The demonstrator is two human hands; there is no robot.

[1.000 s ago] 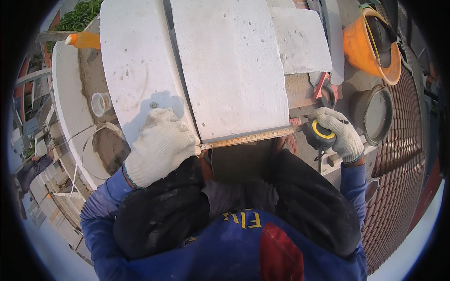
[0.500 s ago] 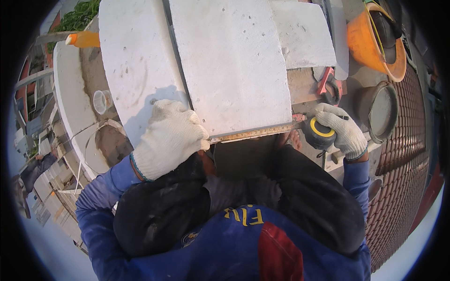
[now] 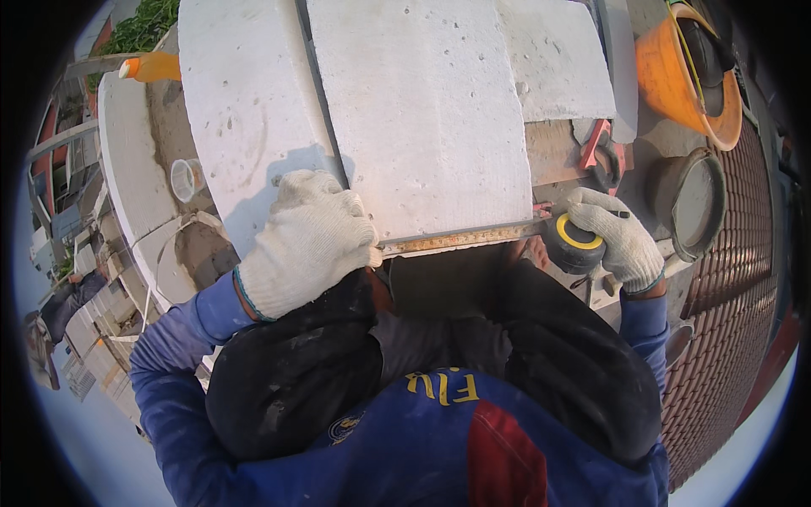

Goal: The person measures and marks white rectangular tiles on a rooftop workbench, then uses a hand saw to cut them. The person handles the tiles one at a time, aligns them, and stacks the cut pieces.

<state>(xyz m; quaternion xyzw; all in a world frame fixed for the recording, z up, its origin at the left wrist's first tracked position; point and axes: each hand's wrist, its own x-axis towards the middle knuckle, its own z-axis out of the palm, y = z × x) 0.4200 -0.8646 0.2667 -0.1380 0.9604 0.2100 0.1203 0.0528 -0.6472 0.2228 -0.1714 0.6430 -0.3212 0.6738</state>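
Observation:
A tape measure [image 3: 577,242] with a black case and yellow ring is in my right hand [image 3: 621,241], which wears a white knitted glove. Its blade [image 3: 460,242] is drawn out along the near edge of a white lightweight block [image 3: 427,127]. At that block's near left corner, my gloved left hand [image 3: 317,241] is closed over the blade's end; its fingertips are partly hidden. The left hand also rests against a second white block [image 3: 245,93], across a narrow gap. A smaller white block [image 3: 557,63] lies to the right.
A red-handled tool [image 3: 595,148] lies beyond my right hand. Farther right are a grey bucket [image 3: 672,203] and an orange tub [image 3: 725,127] above a tiled roof [image 3: 726,329]. On the left are a clear plastic cup [image 3: 182,179], an orange bottle [image 3: 156,68] and a round container [image 3: 203,253].
The view has shifted slightly, so the blocks and tubs sit a little farther right. Both hands keep their hold on the tape measure, and the blade stays along the block's edge.

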